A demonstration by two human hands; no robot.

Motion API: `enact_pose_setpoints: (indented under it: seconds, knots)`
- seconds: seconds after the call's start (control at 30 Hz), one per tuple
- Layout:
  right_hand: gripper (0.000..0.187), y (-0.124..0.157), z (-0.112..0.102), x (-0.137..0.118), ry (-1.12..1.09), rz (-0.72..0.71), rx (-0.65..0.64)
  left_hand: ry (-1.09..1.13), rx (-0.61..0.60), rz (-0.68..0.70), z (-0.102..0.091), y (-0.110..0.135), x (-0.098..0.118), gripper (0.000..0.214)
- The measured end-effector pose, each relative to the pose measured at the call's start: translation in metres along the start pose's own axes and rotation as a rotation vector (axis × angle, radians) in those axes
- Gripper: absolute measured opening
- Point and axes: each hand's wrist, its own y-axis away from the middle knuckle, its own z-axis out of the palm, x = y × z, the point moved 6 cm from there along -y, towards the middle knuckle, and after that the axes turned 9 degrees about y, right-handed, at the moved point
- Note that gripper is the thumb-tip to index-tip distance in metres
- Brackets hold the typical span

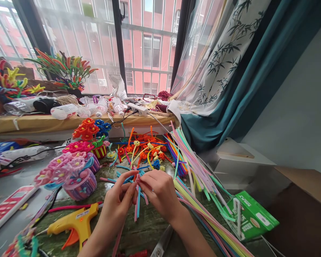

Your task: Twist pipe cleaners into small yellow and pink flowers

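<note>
My left hand (120, 198) and my right hand (160, 189) meet over the middle of the table. Both pinch a small pink pipe cleaner (138, 178) between thumb and fingertips; its end looks curled or folded, though the fingers hide part of it. Beneath and just beyond the fingertips lie short pink and blue pipe cleaner pieces (137, 207). Farther back is a heap of orange pipe cleaner shapes (143, 155) with some yellow and blue ones. A yellow hot glue gun (79, 222) rests left of my left forearm. Scissors (162, 242) lie between my forearms, partly out of view.
At left stand pipe cleaner flowers (61, 166) in a striped pot (80, 184). Long pastel pipe cleaners (203, 210) stretch along the right, beside a green box (256, 216). Plastic bottles (65, 111) and a power strip (137, 109) lie on the windowsill. A teal curtain (230, 110) hangs at right.
</note>
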Motion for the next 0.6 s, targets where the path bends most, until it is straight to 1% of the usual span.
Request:
enact_pose_setpoints:
  seconds: [0.13,0.2,0.37,0.43,0.6]
  knots:
    - [0.025,-0.0002,-0.0022,0.0047,-0.07,0.044,0.027,-0.044,-0.034,0.011,0.0012,0.0006,0.0028,0.039]
    - [0.025,0.0,-0.0025,0.0057,-0.081,0.042,0.025,-0.11,-0.049,0.037,0.0006,0.0004,0.0048,0.038]
    - [0.022,-0.0002,-0.0021,0.0038,-0.043,-0.02,-0.009,-0.453,-0.111,0.185,-0.0023,-0.0014,0.0084,0.03]
    - [0.024,-0.0007,-0.0018,0.0026,-0.034,-0.043,-0.018,-0.536,-0.12,0.242,-0.0034,-0.0012,0.0089,0.03]
    - [0.027,-0.001,-0.0022,0.002,-0.066,-0.066,-0.013,-0.581,-0.131,0.293,-0.0029,0.0007,0.0089,0.031]
